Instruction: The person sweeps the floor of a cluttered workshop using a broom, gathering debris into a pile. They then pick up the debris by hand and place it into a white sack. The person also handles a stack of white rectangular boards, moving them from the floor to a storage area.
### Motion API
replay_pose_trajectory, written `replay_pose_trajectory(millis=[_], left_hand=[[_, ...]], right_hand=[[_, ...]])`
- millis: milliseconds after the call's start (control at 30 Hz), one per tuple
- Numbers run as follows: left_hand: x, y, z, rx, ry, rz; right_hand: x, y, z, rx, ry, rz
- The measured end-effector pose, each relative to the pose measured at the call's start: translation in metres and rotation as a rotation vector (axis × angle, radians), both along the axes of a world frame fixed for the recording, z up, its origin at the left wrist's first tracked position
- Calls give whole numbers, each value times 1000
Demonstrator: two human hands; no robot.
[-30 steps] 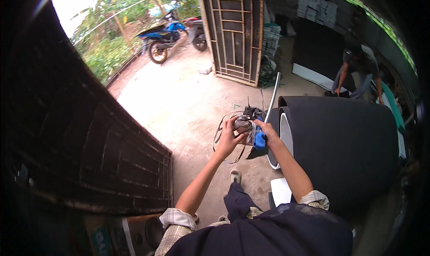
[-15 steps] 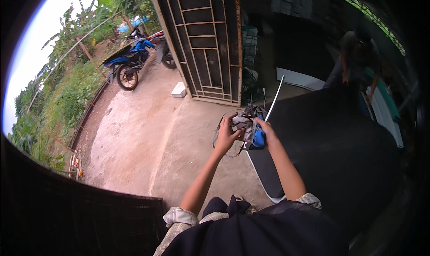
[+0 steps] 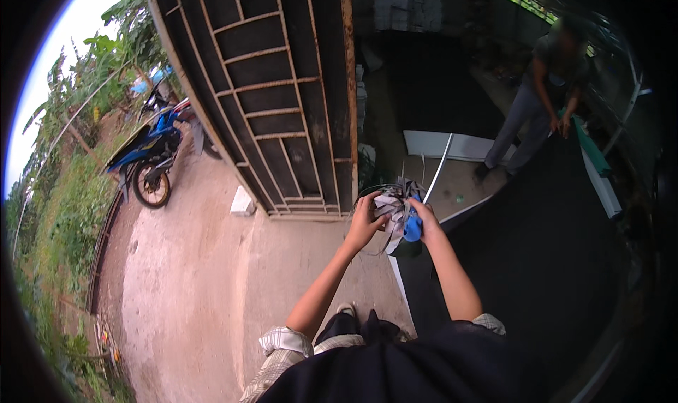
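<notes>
In front of my body, both hands hold a loose, tangled bundle of grey and black strips (image 3: pixel 390 207), with thin ends sticking out and hanging below. My left hand (image 3: pixel 364 225) closes on its left side, thumb and fingers curled round it. On the other side my right hand (image 3: pixel 428 224) grips the bundle together with a small bright blue piece (image 3: pixel 412 229), whose kind I cannot make out. Just beyond my right hand, a thin white edge or strip (image 3: pixel 441 161) slants upward. A large black sheet (image 3: pixel 530 241) spreads out to the right of my forearm.
A barred metal gate (image 3: pixel 272 99) stands ahead, with a white block (image 3: pixel 242 202) at its foot. A blue motorcycle (image 3: pixel 150 156) is parked on the path at left. Far right, another person (image 3: pixel 544 85) stands by the sheet and a green-edged panel (image 3: pixel 592 149). White stacks (image 3: pixel 406 8) sit behind.
My view has shifted, so the gate looms larger and the motorcycle sits farther left. The bundle's strips have spread out more between my hands. The other person has straightened from a stoop.
</notes>
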State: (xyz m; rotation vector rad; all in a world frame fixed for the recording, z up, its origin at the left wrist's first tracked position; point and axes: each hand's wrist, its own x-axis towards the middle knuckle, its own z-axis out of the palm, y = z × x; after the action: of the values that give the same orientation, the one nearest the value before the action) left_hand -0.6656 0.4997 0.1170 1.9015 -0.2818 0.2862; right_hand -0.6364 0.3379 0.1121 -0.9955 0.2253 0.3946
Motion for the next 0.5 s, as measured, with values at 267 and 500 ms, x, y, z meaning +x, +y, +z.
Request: replay_pose_trajectory(millis=[267,500], left_hand=[[167,5,10,82,-140,-66],[306,-30,-16,60,-78,-204]], right_hand=[[155,4,-7,31,-39,-195],[269,-33,-25,95,-20,-219]])
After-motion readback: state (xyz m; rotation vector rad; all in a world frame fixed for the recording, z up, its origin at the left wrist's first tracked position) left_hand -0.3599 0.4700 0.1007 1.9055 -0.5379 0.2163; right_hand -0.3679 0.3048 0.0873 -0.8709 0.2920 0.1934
